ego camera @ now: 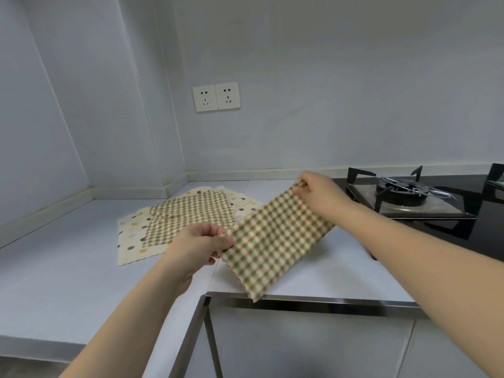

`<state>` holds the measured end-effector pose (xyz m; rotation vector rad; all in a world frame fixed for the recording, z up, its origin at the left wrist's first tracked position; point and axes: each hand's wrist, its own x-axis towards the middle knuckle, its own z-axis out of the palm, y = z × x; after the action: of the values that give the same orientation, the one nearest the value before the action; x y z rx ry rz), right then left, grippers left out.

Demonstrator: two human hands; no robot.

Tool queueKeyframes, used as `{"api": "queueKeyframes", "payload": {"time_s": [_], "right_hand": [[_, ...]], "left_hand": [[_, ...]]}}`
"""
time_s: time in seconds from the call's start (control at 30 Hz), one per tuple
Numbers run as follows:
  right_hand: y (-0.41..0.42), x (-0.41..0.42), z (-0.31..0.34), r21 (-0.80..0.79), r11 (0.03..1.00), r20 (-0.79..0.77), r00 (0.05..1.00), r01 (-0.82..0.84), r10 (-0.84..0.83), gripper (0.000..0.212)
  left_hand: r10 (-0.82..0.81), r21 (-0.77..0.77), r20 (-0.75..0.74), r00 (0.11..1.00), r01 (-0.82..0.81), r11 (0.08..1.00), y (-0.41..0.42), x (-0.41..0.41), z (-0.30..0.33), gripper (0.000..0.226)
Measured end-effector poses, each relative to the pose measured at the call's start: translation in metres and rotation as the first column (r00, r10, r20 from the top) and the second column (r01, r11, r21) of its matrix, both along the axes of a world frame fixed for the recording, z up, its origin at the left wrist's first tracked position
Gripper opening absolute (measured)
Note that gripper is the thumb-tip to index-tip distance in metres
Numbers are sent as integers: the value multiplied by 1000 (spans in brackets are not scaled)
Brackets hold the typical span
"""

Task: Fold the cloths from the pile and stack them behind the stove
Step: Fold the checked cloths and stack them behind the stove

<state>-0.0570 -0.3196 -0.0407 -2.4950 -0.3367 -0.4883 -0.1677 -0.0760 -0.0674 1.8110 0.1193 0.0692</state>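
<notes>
We look down from head height at a pale corner table [68, 268] with a steel edge along its front. Both of our bare arms reach forward over it.

Between our hands hangs a green-and-cream checked cloth [275, 238], lifted off the table and stretched on a slant. Our left hand [201, 246] pinches its near left corner, thumb on top and fingers curled beneath, so that grip is closed tight on the fabric. Our right hand [319, 190] pinches the far upper corner between thumb and fingertips, also a narrow grip on the cloth. The cloth's lower scalloped edge droops down past the front edge of the table.

Behind the held cloth, farther back toward the corner, lies the pile [174, 222] flat on the table. A second checked cloth [191, 211] of the same pattern lies on top, and beneath it cream cloths with coloured polka dots [133, 238] spread out on the left and right sides.

To the right a black glass gas stove [436, 208] is set into the table, with a burner [401, 189] and black pan supports on a steel plate. Our right hand is just beside its left edge.

On the pale wall above the pile there is a white double power socket [216, 97].
</notes>
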Motion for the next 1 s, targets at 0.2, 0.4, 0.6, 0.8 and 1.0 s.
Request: {"api": "queueKeyframes", "payload": {"time_s": [0.2,0.4,0.6,0.8,1.0], "right_hand": [[67,-11,-61,-460,881,33,994,111,-108,51],[68,-27,-96,-456,882,-370,927,-119,-67,79],[67,-40,-88,-451,884,-292,956,-122,-17,81],[67,-80,-95,-472,825,-392,912,-309,117,82],[50,-127,-98,-475,807,-81,931,-351,357,85]], "left_hand": [[144,406,108,984,-176,897,8,18,-40,9],[131,503,115,985,-172,847,15,23,-47,10],[64,447,56,996,-82,891,21,24,-51,3],[-103,530,-22,994,99,842,32,18,-48,29],[-191,518,-127,973,229,824,32,-3,-31,34]]}}
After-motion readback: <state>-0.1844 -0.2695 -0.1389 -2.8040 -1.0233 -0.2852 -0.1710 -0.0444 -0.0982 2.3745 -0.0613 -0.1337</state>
